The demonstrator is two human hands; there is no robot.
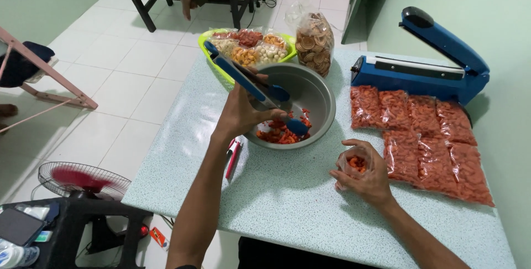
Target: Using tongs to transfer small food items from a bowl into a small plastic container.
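My left hand (pixel 241 111) grips blue tongs (pixel 249 84), whose tips reach down into the orange-red snacks (pixel 281 133) at the bottom of a grey metal bowl (pixel 316 89). My right hand (pixel 365 178) holds a small clear plastic bag (pixel 354 164) upright on the table, with a few orange snack pieces inside. The bag stands to the right of the bowl, apart from it.
Several sealed bags of orange snacks (pixel 426 136) lie in rows on the speckled table (pixel 287 191), in front of a blue heat sealer (pixel 426 64). A green basket of mixed snack packs (pixel 249 45) and a clear bag of brown rings (pixel 314 39) stand behind the bowl. A red pen (pixel 232 155) lies left of it. A fan (pixel 83 180) stands on the floor.
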